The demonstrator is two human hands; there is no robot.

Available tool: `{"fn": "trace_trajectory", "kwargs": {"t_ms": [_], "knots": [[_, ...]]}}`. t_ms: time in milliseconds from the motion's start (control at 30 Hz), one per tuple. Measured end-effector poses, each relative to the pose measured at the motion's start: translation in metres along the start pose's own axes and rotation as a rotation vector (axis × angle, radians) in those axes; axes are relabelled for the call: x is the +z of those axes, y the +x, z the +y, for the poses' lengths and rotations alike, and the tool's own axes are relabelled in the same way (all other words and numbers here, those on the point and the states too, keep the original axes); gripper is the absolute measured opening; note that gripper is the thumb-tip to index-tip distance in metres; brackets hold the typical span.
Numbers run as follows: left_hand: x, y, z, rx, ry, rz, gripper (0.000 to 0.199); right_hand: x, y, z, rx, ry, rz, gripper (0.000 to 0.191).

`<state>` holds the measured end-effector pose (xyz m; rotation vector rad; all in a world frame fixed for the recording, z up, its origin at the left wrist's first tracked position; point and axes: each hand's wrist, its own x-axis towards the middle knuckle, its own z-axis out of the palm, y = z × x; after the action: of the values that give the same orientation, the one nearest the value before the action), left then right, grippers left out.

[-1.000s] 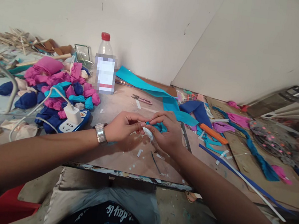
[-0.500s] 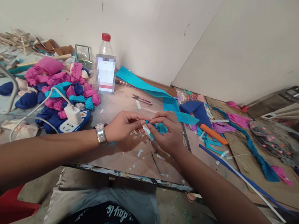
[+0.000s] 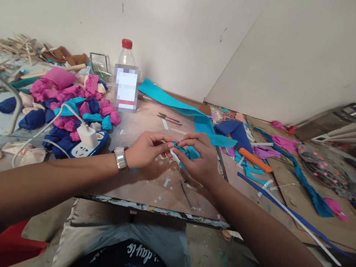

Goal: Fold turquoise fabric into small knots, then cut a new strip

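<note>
Between my two hands, over the middle of the table, is a small gathered piece of turquoise fabric. My left hand, with a metal watch on its wrist, pinches the fabric's left end between thumb and fingers. My right hand curls around the bunched part, its thumb and index finger pressed close to the left fingertips. Fingers cover much of the piece, so its shape is partly hidden. Beyond the hands lie small thread snips and a long turquoise fabric strip.
Pink, navy and turquoise fabric puffs are heaped at left beside a power strip with a white plug. A red-capped bottle stands behind. To the right lie an orange-handled cutter, a blue strip and a twisted teal strip.
My fingertips have shifted very slightly on the turquoise fabric, and the right thumb now covers a little more of it. Everything else stays in place.
</note>
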<state>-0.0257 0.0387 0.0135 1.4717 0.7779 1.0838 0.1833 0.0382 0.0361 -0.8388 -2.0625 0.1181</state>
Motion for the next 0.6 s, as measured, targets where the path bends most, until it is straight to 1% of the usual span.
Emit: {"fn": "trace_trajectory", "kwargs": {"t_ms": [100,233,433,600], "knots": [[-0.0011,0.0021,0.0002,-0.005,-0.020,0.011,0.043,-0.0007,0.0000,0.0006,-0.022,-0.009,0.018,0.011],[-0.0012,0.0023,-0.0017,-0.016,-0.043,0.024,0.044,-0.0009,0.0007,0.0007,-0.039,-0.005,0.036,0.003],[0.0022,-0.0029,-0.0007,-0.005,-0.016,-0.040,0.041,-0.0014,0.0011,-0.0002,0.001,-0.006,0.033,0.008],[0.0036,-0.0033,-0.0012,0.020,-0.002,-0.040,0.041,-0.0005,-0.0001,0.0011,-0.019,-0.014,0.021,0.008]]}}
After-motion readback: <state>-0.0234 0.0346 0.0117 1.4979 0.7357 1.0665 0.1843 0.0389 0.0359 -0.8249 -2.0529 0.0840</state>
